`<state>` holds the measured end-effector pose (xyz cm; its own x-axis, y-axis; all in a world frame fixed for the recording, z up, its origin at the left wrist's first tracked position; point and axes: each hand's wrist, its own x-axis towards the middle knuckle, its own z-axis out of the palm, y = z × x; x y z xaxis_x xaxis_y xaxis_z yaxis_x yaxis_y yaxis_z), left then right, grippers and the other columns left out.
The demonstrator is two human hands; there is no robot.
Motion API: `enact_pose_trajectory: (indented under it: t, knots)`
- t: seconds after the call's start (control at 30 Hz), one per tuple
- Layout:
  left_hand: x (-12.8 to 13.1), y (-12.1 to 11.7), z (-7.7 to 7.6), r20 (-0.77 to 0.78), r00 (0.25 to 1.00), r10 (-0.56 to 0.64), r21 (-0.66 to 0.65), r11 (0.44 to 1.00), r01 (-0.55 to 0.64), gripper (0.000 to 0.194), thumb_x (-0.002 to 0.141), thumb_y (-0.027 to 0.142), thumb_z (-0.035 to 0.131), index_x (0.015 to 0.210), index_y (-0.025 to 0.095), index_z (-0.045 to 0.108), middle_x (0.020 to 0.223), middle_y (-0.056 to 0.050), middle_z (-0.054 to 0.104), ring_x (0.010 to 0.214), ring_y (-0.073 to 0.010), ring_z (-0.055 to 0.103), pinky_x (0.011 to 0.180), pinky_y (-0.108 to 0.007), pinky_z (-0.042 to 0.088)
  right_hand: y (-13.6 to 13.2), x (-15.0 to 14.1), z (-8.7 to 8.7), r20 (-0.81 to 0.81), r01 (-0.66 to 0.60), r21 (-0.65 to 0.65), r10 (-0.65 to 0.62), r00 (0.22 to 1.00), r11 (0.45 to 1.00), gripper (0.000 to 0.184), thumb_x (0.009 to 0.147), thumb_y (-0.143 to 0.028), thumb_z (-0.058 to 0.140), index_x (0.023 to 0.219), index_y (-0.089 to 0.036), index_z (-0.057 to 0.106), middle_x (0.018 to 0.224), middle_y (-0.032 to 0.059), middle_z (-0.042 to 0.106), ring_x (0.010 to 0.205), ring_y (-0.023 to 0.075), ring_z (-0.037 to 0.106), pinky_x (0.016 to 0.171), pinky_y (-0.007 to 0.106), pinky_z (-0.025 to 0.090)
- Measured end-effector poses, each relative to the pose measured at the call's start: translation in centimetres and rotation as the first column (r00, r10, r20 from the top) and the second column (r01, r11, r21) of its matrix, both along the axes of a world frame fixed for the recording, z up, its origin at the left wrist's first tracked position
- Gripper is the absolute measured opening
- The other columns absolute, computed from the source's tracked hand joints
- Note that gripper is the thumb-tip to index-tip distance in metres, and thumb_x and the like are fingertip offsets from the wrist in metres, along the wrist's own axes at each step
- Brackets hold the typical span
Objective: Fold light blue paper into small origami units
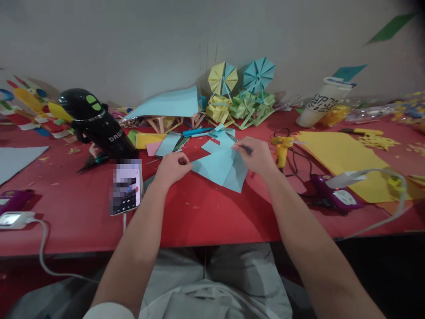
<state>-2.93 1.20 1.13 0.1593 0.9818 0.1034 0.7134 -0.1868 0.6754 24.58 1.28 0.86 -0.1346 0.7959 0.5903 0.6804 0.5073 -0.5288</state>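
A light-blue sheet of paper (219, 166) lies creased on the red table before me. My left hand (173, 167) pinches its left corner between thumb and fingers. Over the sheet's upper right part, my right hand (257, 155) is closed around a small tool with a dark handle (245, 148). A thin metal tip points left from that tool onto the paper; its exact kind is hard to make out. Smaller light-blue paper pieces (211, 146) lie just behind the sheet.
Folded-paper models (221, 108) stand at the back. A black bottle (99, 124) and a phone (128, 188) are left. On the right are a yellow glue gun (283, 148) with a cord, yellow sheets (341, 155), a purple power strip (338, 195) and a white cup (320, 102).
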Motion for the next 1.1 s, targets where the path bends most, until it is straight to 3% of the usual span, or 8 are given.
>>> enact_pose_trajectory:
  t: [0.33,0.4,0.47,0.57,0.73,0.83,0.97,1.1]
  knots:
    - [-0.7,0.8,-0.3,-0.013,0.971,0.238,0.025,0.971,-0.238,0.006,0.070,0.026,0.063,0.066,0.021,0.063,0.073,-0.005,0.068,0.074,-0.0223,0.063,0.071,-0.036,0.047,0.4,0.4,-0.1,-0.086,0.122,0.019,-0.120,0.989,0.992,0.019,0.086,-0.032,0.056,0.078,-0.019,0.069,0.077,0.0055,0.069,0.072,0.0193,0.062,0.070,0.032,0.045]
    - [-0.5,1.0,-0.6,0.092,0.970,0.224,0.074,0.970,-0.231,0.009,0.075,0.027,0.060,0.076,0.020,0.065,0.082,-0.007,0.070,0.080,-0.0218,0.064,0.079,-0.037,0.050,0.4,0.2,-0.3,-0.117,0.125,-0.042,-0.129,0.985,0.991,0.019,0.085,-0.033,0.056,0.078,-0.019,0.068,0.077,0.0053,0.069,0.071,0.0189,0.061,0.070,0.032,0.045]
    - [-0.2,1.3,-1.2,0.204,0.956,0.209,0.075,0.971,-0.228,0.025,0.080,0.032,0.059,0.100,0.018,0.065,0.103,-0.011,0.069,0.093,-0.0230,0.066,0.088,-0.039,0.051,0.5,-0.2,-0.6,-0.151,0.098,-0.115,-0.115,0.982,0.988,0.019,0.085,-0.033,0.056,0.079,-0.018,0.067,0.077,0.0052,0.069,0.071,0.0186,0.060,0.069,0.032,0.045]
    - [0.3,1.5,-2.0,0.203,0.972,0.119,0.099,0.985,-0.141,0.051,0.082,0.040,0.061,0.126,0.015,0.054,0.135,-0.018,0.055,0.122,-0.0293,0.055,0.102,-0.045,0.046,0.7,-0.6,-1.0,-0.194,0.023,-0.193,-0.061,0.979,0.981,0.018,0.084,-0.032,0.055,0.077,-0.018,0.064,0.077,0.0053,0.066,0.072,0.0184,0.058,0.071,0.033,0.044]
    - [0.7,1.3,-2.2,0.219,0.969,0.111,0.130,0.981,-0.142,0.060,0.087,0.039,0.057,0.139,0.014,0.043,0.141,-0.020,0.050,0.128,-0.0297,0.051,0.108,-0.047,0.041,0.7,-0.5,-1.0,-0.227,-0.053,-0.371,-0.035,0.973,0.927,0.019,0.081,-0.035,0.056,0.076,-0.017,0.062,0.069,0.0027,0.059,0.063,0.0149,0.050,0.063,0.031,0.041]
    - [0.8,0.8,-1.4,0.177,0.973,0.148,0.202,0.962,-0.183,0.057,0.084,0.036,0.061,0.135,0.016,0.047,0.136,-0.018,0.055,0.122,-0.0289,0.056,0.104,-0.045,0.044,0.5,-0.5,-0.8,-0.188,-0.103,-0.439,0.021,0.982,0.893,0.019,0.080,-0.035,0.058,0.075,-0.017,0.063,0.070,0.0032,0.061,0.065,0.0148,0.050,0.064,0.030,0.042]
    - [1.3,-0.3,0.0,-0.041,0.997,-0.071,0.121,0.990,0.075,0.027,0.088,0.041,0.055,0.102,0.022,0.068,0.113,-0.008,0.072,0.110,-0.0276,0.063,0.100,-0.043,0.043,0.4,-0.8,-0.7,-0.157,-0.149,-0.458,0.085,0.984,0.876,0.018,0.080,-0.032,0.059,0.075,-0.017,0.065,0.074,0.0049,0.066,0.070,0.0161,0.056,0.068,0.031,0.046]
    - [1.7,-0.8,0.3,-0.128,0.972,-0.195,0.065,0.977,0.205,0.024,0.090,0.037,0.050,0.089,0.024,0.070,0.095,-0.004,0.075,0.093,-0.0243,0.067,0.092,-0.038,0.043,0.3,-1.2,-0.9,-0.138,-0.203,-0.442,0.157,0.978,0.874,0.020,0.082,-0.034,0.058,0.075,-0.017,0.067,0.074,0.0048,0.068,0.067,0.0159,0.058,0.066,0.030,0.047]
